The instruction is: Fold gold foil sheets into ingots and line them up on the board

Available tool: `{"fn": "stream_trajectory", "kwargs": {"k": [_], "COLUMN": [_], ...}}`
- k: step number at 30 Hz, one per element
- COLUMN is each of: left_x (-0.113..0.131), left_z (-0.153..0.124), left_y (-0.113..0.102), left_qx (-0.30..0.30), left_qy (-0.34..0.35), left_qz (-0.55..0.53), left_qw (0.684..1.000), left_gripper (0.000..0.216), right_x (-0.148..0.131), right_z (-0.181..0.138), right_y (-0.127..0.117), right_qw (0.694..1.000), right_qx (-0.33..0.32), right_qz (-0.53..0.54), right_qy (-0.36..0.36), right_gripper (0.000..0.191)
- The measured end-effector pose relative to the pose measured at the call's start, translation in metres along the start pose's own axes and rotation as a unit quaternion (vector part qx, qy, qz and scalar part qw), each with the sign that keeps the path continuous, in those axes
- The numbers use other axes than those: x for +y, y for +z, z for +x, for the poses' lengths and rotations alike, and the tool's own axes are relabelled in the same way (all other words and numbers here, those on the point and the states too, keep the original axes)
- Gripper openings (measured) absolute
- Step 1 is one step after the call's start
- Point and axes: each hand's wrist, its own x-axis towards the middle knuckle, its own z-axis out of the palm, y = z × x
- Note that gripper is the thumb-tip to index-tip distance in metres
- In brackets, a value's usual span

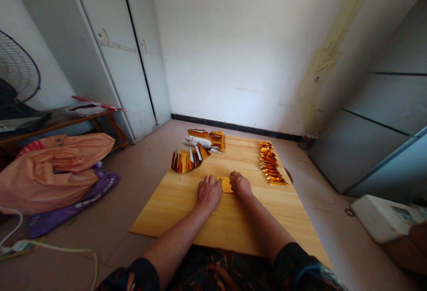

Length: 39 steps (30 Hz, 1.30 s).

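Note:
A small golden-yellow piece of foil paper (227, 185) lies flat on the wooden board between my two hands. My left hand (210, 191) is at its left edge, back upward, the fingers together and bent down on it. At the right edge, the curled fingers of my right hand (241, 185) pinch the paper; their tips are partly hidden. Beyond my left hand stands a curled stack of shiny gold foil sheets (182, 162). A row of folded gold foil pieces (268, 163) runs along the board's right side.
More gold foil sheets (217, 139) and a white roll (197, 141) sit at the far edge of the wooden board (173, 211). Orange and purple bags (66, 162) lie on the floor at left, near a cable (60, 244). A white box (383, 217) stands at right.

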Motion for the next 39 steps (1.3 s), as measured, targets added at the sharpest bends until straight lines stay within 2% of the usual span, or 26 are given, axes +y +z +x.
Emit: {"fn": "stream_trajectory", "kwargs": {"k": [14,20,27,32,36,39], "left_x": [-0.002,-0.003,-0.008,-0.01,-0.012,-0.014], "left_z": [-0.002,0.0,0.004,0.005,0.013,0.019], "left_y": [0.0,0.0,0.001,0.005,0.008,0.009], "left_qx": [0.009,0.0,-0.003,0.015,0.031,0.024], "left_qy": [0.011,0.009,0.012,0.015,0.017,0.041], "left_qz": [-0.007,-0.012,-0.016,-0.008,-0.017,-0.019], "left_qw": [1.0,1.0,1.0,1.0,0.999,0.999], "left_gripper": [0.032,0.029,0.03,0.032,0.04,0.031], "right_x": [-0.002,-0.005,-0.001,0.0,0.0,0.0], "right_z": [-0.004,-0.007,-0.003,-0.002,-0.004,-0.005], "right_y": [-0.002,-0.007,0.0,0.004,0.005,0.004], "right_qw": [0.999,0.999,0.999,0.999,0.998,0.997], "right_qx": [0.012,0.003,0.006,0.012,0.031,0.027], "right_qz": [-0.016,-0.024,-0.018,-0.022,-0.038,-0.047], "right_qy": [-0.035,-0.032,-0.037,-0.045,-0.043,-0.047], "right_gripper": [0.018,0.019,0.022,0.016,0.02,0.013]}}
